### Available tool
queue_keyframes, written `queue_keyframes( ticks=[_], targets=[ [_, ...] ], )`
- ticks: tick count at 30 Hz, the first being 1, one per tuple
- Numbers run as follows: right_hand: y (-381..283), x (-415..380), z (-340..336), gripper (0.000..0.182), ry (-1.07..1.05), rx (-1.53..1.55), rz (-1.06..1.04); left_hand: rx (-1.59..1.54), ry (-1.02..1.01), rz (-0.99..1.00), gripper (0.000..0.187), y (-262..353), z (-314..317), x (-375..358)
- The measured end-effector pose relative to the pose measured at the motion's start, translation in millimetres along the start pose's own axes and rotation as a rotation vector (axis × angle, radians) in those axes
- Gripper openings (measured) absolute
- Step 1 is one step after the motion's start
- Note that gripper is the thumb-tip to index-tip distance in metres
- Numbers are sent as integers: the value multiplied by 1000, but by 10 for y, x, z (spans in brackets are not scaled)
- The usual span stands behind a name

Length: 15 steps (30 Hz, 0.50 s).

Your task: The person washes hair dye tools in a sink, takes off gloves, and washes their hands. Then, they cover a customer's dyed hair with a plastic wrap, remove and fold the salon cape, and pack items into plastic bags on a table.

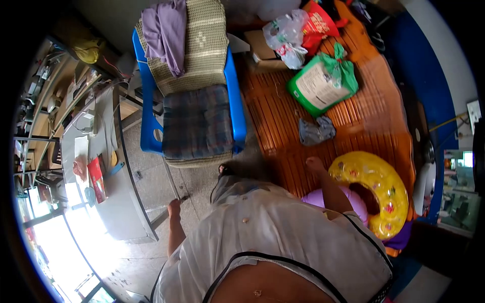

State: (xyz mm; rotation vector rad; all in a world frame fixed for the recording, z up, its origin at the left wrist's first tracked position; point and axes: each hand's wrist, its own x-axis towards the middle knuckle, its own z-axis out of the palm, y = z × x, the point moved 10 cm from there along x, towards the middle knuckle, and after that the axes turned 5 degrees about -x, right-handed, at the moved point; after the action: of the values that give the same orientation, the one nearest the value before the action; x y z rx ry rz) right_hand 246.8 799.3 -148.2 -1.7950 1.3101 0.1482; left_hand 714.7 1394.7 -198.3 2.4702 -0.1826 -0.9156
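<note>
Cloth [317, 131] is lying crumpled on the orange mat [268, 131] beyond our right hand [314, 164]; we are doing best by steering clear of the swim ring [395, 187]. Our left hand [174, 207] is hanging near the desk [121, 212]. We cannot tell whether either hand's fingers are holding anything.

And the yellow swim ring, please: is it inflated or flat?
Inflated: the yellow swim ring looks plump and rounded, its thick tube curving around the open middle.

Both hands [174, 207] [314, 164] forward, well apart
</note>
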Motion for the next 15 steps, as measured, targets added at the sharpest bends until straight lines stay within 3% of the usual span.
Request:
queue_keyframes(
  ticks=[2, 6, 9, 12, 15],
  targets=[
    [-571, 354, -112, 13, -40, 42, 16, -266, -4, -202, 25, -195, 65, -61],
    [-1674, 849, -156, 21, -75, 44, 61, -364, 15, -396, 27, -238, -42, -218],
    [-2670, 1210, -245, 22, -116, 55, -54, -485, 9, -579, 31, -230, 84, -251],
    [-3481, 1686, -373, 19, -101, 212, -206, -684, 68, -650, 37, -254, 172, -90],
    [-4200, 2124, -495, 19, -103, 199, -225, -676, 86, -616, 38, 11, 62, 19]
  ],
)
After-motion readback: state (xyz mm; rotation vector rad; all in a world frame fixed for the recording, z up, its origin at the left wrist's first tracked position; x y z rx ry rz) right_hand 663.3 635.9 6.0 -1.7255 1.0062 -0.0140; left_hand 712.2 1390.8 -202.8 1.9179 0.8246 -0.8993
